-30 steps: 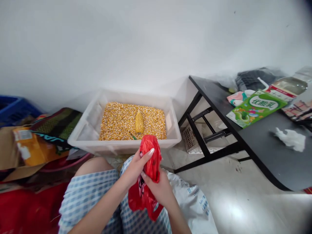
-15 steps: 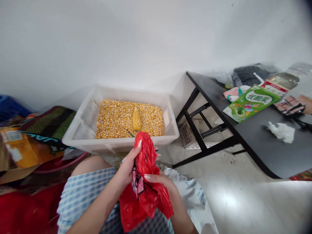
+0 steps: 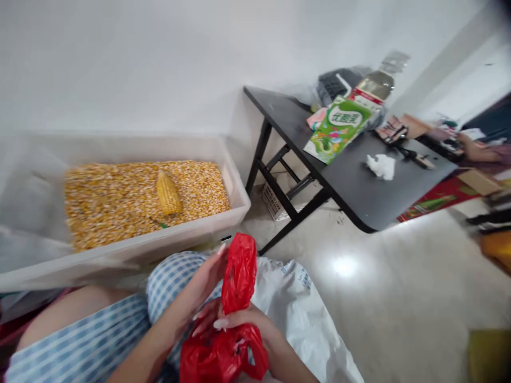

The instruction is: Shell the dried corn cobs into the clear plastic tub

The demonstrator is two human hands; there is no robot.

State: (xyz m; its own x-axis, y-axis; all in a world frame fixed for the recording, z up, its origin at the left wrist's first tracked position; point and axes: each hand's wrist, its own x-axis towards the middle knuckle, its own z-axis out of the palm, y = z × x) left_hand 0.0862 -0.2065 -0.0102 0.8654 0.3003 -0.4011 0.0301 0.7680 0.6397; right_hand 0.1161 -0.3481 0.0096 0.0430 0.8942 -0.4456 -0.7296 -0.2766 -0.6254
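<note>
A crumpled red plastic bag point(image 3: 240, 271) stands up in front of my lap, its upper part bunched into a narrow, rounded bulk. My right hand point(image 3: 249, 322) is wrapped around its middle, thumb across the front, and the loose lower part hangs below. What the bag holds, if anything, is hidden. My left hand point(image 3: 209, 274) lies alongside the bag's left side with its fingers stretched out, not closed on it. Ahead to the left, a corn cob point(image 3: 167, 194) rests on loose corn kernels point(image 3: 115, 199) in a whitish plastic bin point(image 3: 233, 175).
At the right stands a black table point(image 3: 287, 125) with a green carton point(image 3: 338, 127), a bottle point(image 3: 373, 88) and a crumpled white tissue point(image 3: 381, 166). A white sack point(image 3: 297, 314) lies beside my legs. A person's arm point(image 3: 477, 149) shows at the far right.
My view has turned to the right, so the bin sits further left. My left hand has loosened from the bag and its fingers have straightened. My right hand still grips the bag.
</note>
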